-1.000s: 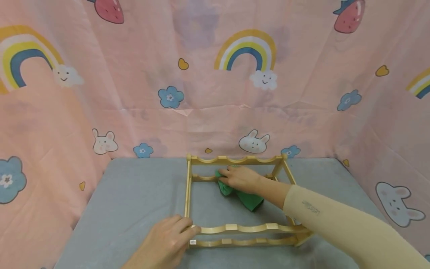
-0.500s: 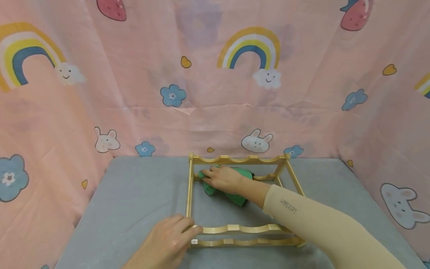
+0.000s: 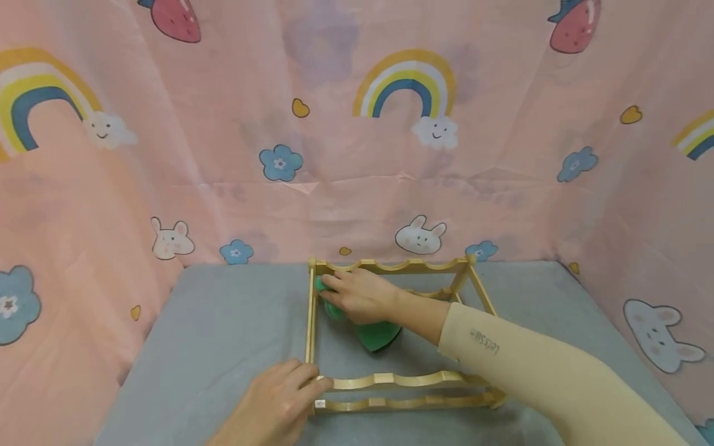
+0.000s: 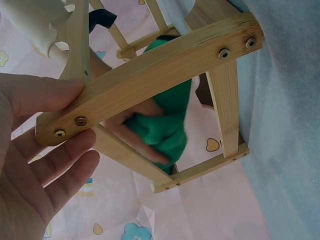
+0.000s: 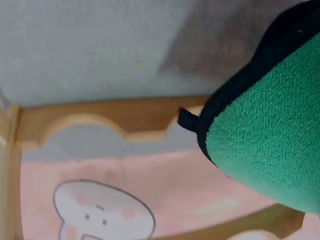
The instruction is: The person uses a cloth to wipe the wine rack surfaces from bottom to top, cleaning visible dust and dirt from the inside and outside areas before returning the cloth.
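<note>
A light wooden rack [image 3: 383, 379] with scalloped rails stands on the table. My left hand [image 3: 276, 396] grips its near left corner; in the left wrist view the thumb and fingers of the left hand [image 4: 45, 135] pinch the end of a bar [image 4: 150, 75]. Inside the frame, at the far left corner, my right hand [image 3: 365, 296] holds a bunched green cloth [image 3: 378, 336] against the rack. Part of the cloth hangs below the palm. Up close in the right wrist view, the fluffy cloth [image 5: 270, 130] shows black edging and a small black loop [image 5: 188, 120].
The grey-covered table [image 3: 234, 322] extends on both sides of the rack. A pink curtain [image 3: 223, 142] printed with rainbows, rabbits and flowers hangs behind and at the sides. The right forearm's beige sleeve [image 3: 519, 359] passes over the rack's near right part.
My right hand has moved left with the green cloth, from the rack's middle to its far left corner. The left hand keeps its grip on the near left corner.
</note>
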Available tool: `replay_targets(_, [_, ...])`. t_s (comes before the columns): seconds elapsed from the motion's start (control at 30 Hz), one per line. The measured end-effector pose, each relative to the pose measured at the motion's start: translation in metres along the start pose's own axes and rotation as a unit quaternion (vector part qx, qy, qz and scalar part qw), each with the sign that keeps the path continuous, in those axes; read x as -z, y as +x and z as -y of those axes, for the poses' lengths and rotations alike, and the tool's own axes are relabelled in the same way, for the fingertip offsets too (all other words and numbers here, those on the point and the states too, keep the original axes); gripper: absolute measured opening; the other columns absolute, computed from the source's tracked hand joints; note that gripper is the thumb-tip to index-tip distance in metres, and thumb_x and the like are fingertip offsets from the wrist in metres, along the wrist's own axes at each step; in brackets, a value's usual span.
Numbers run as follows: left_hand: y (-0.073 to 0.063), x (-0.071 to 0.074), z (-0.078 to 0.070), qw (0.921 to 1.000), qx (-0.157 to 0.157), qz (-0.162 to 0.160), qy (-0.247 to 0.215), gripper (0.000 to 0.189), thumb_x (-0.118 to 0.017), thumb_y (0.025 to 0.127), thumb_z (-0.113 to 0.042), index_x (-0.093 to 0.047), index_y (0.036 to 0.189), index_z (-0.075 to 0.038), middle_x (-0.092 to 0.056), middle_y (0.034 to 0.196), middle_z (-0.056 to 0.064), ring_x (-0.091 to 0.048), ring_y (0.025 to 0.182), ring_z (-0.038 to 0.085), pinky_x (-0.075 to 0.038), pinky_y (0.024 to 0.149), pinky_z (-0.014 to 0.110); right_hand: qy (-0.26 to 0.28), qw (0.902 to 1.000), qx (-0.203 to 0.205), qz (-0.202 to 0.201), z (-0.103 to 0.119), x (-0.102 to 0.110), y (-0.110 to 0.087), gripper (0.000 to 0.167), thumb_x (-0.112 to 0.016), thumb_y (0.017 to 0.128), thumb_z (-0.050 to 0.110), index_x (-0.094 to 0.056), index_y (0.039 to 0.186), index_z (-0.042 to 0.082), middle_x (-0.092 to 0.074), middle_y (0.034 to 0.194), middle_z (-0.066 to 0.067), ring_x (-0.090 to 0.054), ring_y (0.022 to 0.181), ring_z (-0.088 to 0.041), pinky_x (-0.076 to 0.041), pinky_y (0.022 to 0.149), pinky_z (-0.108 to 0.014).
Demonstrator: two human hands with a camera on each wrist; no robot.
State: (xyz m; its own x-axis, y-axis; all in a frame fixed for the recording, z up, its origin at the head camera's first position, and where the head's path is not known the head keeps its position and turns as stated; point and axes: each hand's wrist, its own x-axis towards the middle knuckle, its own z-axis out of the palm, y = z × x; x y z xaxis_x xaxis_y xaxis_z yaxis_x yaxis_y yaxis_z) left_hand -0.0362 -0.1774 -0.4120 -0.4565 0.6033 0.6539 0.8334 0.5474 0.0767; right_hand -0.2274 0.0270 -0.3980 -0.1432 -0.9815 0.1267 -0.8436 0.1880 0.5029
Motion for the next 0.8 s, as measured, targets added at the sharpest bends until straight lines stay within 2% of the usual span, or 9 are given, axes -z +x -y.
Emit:
replay_targets(0.07, [0.000, 0.000, 0.000, 1.0000, 0.001, -0.002, 0.001, 0.041, -0.075, 0.068, 0.005, -0.074, 0.105, -0.015, -0.066, 0.093, -0.006, -0.061, 0.078, 0.011, -0.052, 0.065, 0.020, -0.009, 0.9997, -0.010, -0.019, -0.003, 0.007, 0.002, 0.034, -0.063, 0.099, 0.017, -0.072, 0.131, 0.014, -0.059, 0.125, -0.006, -0.054, 0.086, -0.016, -0.038, 0.049, -0.021])
replay_targets(0.17, [0.000, 0.001, 0.000, 1.0000, 0.001, -0.002, 0.002, 0.041, -0.075, 0.068, 0.005, -0.074, 0.104, -0.015, -0.066, 0.093, -0.006, -0.061, 0.078, 0.010, -0.052, 0.065, 0.019, -0.020, 0.9992, -0.021, -0.027, -0.008, 0.012, 0.003, 0.035, -0.063, 0.097, 0.017, -0.072, 0.131, 0.014, -0.058, 0.124, -0.006, -0.055, 0.089, -0.017, -0.042, 0.050, -0.022])
replay_targets(0.33, [0.001, 0.001, -0.001, 1.0000, 0.002, -0.001, 0.001, 0.040, -0.076, 0.069, 0.004, -0.074, 0.104, -0.015, -0.066, 0.091, -0.006, -0.061, 0.077, 0.010, -0.051, 0.064, 0.019, -0.021, 0.9995, -0.023, 0.006, -0.014, 0.016, -0.004, 0.037, -0.065, 0.097, 0.019, -0.071, 0.134, 0.015, -0.058, 0.133, -0.007, -0.055, 0.095, -0.019, -0.049, 0.057, -0.023])
replay_targets(0.5, [0.001, 0.001, -0.003, 0.9999, 0.010, 0.006, -0.005, 0.039, -0.077, 0.071, 0.004, -0.075, 0.104, -0.016, -0.066, 0.091, -0.006, -0.060, 0.076, 0.010, -0.051, 0.064, 0.018, -0.023, 0.9993, -0.016, 0.024, -0.024, 0.020, -0.020, 0.039, -0.070, 0.098, 0.022, -0.070, 0.136, 0.013, -0.057, 0.140, -0.010, -0.059, 0.105, -0.021, -0.055, 0.070, -0.026])
replay_targets(0.67, [0.001, 0.002, -0.004, 0.9996, 0.022, 0.017, -0.011, 0.037, -0.078, 0.073, 0.003, -0.075, 0.104, -0.016, -0.066, 0.092, -0.007, -0.060, 0.078, 0.009, -0.050, 0.065, 0.017, -0.032, 0.9979, -0.023, 0.051, -0.033, 0.026, -0.040, 0.046, -0.078, 0.096, 0.029, -0.069, 0.139, 0.012, -0.056, 0.140, -0.012, -0.059, 0.112, -0.023, -0.056, 0.080, -0.027])
replay_targets(0.8, [0.002, 0.002, -0.005, 0.9995, 0.023, 0.016, -0.014, 0.037, -0.077, 0.073, 0.004, -0.074, 0.104, -0.017, -0.065, 0.092, -0.008, -0.059, 0.077, 0.008, -0.049, 0.065, 0.017, -0.007, 0.9975, -0.038, 0.059, -0.040, 0.031, -0.059, 0.049, -0.080, 0.094, 0.021, -0.068, 0.140, 0.010, -0.056, 0.138, -0.013, -0.059, 0.113, -0.025, -0.057, 0.083, -0.030])
